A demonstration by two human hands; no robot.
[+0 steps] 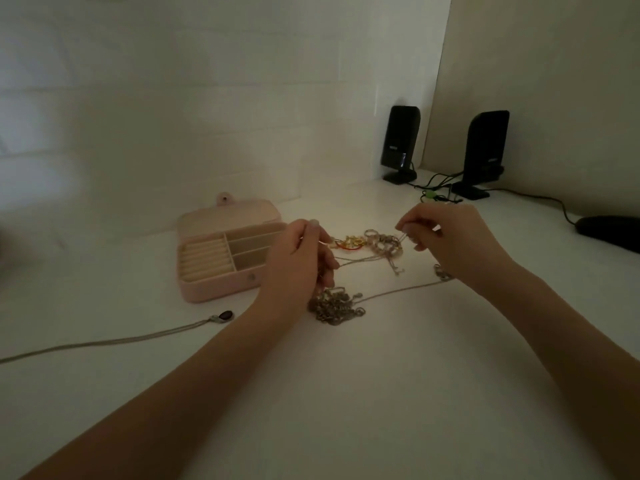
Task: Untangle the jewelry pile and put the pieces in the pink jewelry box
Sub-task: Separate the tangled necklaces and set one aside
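Jewelry pile [381, 242] sits on the white surface [346, 393] between my two raised hands, a knot of rings, beads, a gold piece and a red loop, just right of the pink jewelry box [221, 258]. I see the box lying open with its lid [228, 214] folded back flat behind it. Inside, the left part holds a row of cream ring rolls, and the right part is split into three plain compartments stacked front to back; I can make out no piece in any of them, though my left hand [298, 261] covers their right ends.

My left hand has its fingers curled and pinches a thin chain [363, 259] that runs rightward into the pile. My right hand [457, 240] is also curled, its fingertips pinching a strand at the top of the pile, lifted a little off the surface.

Nearer to me lies a heap of heavier chain links [334, 306], with a long thin strand trailing right toward my right wrist. A separate necklace with a dark pendant [225, 316] stretches left across the surface, in front of the box and apart from it.

Two black speakers [400, 143] stand at the back, cables beside them
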